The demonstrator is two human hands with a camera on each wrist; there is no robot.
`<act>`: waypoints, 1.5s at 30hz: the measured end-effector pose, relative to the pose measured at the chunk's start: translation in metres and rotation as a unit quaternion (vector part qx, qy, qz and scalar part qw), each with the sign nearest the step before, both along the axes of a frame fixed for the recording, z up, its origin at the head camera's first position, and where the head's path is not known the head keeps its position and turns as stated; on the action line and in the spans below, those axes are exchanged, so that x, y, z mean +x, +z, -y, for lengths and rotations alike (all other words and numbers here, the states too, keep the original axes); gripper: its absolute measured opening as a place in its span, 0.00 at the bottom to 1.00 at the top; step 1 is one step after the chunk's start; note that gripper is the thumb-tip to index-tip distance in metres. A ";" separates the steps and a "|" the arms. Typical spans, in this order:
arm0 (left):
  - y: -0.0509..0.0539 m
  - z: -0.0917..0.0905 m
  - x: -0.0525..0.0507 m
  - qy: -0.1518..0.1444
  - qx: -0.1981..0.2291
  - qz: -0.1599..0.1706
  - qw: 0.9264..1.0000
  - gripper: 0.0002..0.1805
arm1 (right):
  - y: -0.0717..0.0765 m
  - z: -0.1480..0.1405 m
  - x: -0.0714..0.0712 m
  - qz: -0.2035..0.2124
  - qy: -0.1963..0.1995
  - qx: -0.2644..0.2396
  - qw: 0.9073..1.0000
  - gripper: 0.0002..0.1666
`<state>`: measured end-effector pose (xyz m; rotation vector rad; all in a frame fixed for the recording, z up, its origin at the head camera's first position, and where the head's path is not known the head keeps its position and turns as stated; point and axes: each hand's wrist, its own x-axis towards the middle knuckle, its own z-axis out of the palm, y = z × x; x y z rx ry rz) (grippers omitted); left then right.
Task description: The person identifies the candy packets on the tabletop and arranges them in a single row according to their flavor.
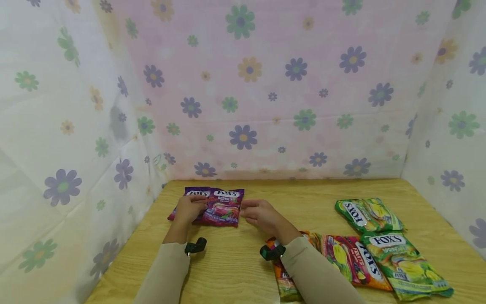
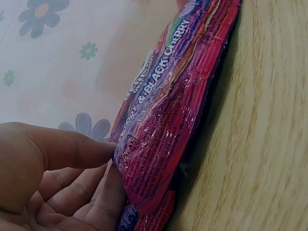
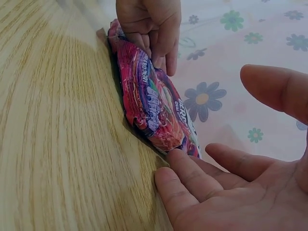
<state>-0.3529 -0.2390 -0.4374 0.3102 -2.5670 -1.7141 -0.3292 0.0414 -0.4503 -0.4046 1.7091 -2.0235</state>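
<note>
Two purple Fox's candy bags lie side by side and overlapping at the table's back left. My left hand (image 1: 190,209) is over the left bag (image 1: 197,190), and its thumb and fingers pinch the near left edge of the Berries bag (image 1: 224,207). In the left wrist view that bag (image 2: 163,115) shows its "black cherry" lettering, the thumb on its edge. My right hand (image 1: 263,214) is beside the bag's right edge, fingers extended and thumb spread apart. Its fingertips (image 3: 179,156) are at the bag's end in the right wrist view; whether they touch is hard to tell.
On the right of the wooden table (image 1: 228,270) are two green Spring candy bags (image 1: 410,268), a red Fruits bag (image 1: 353,261) and an orange bag (image 1: 286,280) partly under my right forearm. Flowered cloth (image 1: 265,126) walls the back and both sides.
</note>
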 end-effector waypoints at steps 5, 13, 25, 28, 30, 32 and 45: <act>-0.001 0.000 0.000 0.003 -0.004 -0.001 1.000 0.18 | 0.002 0.000 0.001 -0.003 -0.003 -0.003 1.000 0.36; 0.000 0.001 0.001 0.011 -0.006 -0.010 1.000 0.17 | 0.002 -0.001 0.000 -0.003 -0.002 -0.007 1.000 0.35; 0.004 -0.002 0.003 0.014 -0.024 0.003 1.000 0.15 | 0.001 0.000 0.000 -0.005 0.003 0.003 1.000 0.37; 0.004 -0.002 0.003 0.017 -0.022 -0.002 1.000 0.14 | 0.000 0.000 -0.001 -0.008 0.013 0.007 1.000 0.39; 0.005 -0.003 0.004 0.019 -0.022 -0.003 1.000 0.13 | 0.000 0.000 0.000 -0.006 0.019 0.005 1.000 0.39; 0.004 -0.002 0.004 0.021 -0.028 -0.004 0.999 0.13 | 0.000 0.000 0.001 -0.003 0.025 0.005 1.000 0.39; 0.004 0.006 0.005 0.033 -0.067 -0.010 0.997 0.13 | 0.005 0.001 0.004 -0.010 0.018 -0.014 1.000 0.35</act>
